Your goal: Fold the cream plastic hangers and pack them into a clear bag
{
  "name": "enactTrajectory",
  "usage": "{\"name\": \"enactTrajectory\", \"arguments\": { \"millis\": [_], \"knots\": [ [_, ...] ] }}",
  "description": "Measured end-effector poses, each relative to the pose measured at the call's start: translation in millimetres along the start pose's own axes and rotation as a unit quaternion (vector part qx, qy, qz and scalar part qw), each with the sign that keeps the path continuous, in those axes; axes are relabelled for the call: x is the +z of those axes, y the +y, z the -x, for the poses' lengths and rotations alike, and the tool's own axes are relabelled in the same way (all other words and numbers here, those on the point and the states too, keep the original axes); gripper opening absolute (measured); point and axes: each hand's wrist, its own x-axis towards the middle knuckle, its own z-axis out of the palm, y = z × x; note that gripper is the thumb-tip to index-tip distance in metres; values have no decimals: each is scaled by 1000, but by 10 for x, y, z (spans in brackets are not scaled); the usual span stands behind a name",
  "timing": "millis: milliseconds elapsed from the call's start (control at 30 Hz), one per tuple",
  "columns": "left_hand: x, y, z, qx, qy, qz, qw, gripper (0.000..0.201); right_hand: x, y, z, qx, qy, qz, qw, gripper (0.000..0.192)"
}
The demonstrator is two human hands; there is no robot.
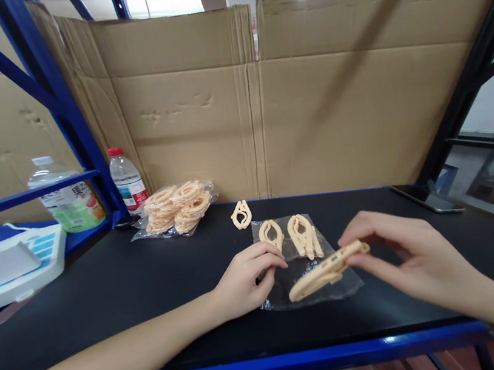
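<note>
My right hand pinches a beige plastic folding hanger, folded up and tilted over the near part of a clear plastic bag. The fingers of my left hand are curled, thumb and fingertips closed at the left edge of that bag. Just beyond those fingertips sits one folded hanger in the bag area, its lower end partly covered by my hand. To its right more hanger pieces rest close together. A single folded hanger lies on the black tabletop behind the bag.
A bag packed with several folded hangers stands at the back left, beside a red-capped bottle. Further left are a larger bottle and a white power strip. A flat dark device lies back right. Cardboard walls the rear.
</note>
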Motion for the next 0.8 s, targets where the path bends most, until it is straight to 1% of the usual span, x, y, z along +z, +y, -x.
{"name": "enactTrajectory", "arguments": {
  "millis": [100,233,300,400,467,533,600,667,733,800],
  "knots": [
    [0,0,1,-6,10,-1,1000,29,96,-148,120,-22,-41,21,999,10],
    [-11,21,-5,-4,23,-9,1000,34,318,-191,150,-62,-58,129,988,16],
    [-18,36,-11,2,29,-11,1000,37,454,-175,98,-105,-61,184,975,21],
    [-31,54,-20,10,40,-13,999,39,673,-115,-33,-175,-52,260,948,26],
    [-38,59,-25,14,47,-15,999,38,824,-44,-119,-201,-41,299,932,26],
    [-44,60,-26,17,53,-18,998,38,969,49,-178,-202,-53,323,923,24],
    [-46,59,-25,17,56,-21,998,39,1090,145,-199,-180,-75,341,920,21],
    [-44,59,-21,14,58,-24,998,40,1164,213,-188,-150,-92,350,920,20],
    [-39,58,-18,9,57,-28,998,42,1175,232,-160,-131,-100,336,927,26],
    [-34,56,-15,8,53,-27,998,42,1118,203,-141,-139,-99,297,940,29]
  ]
}}
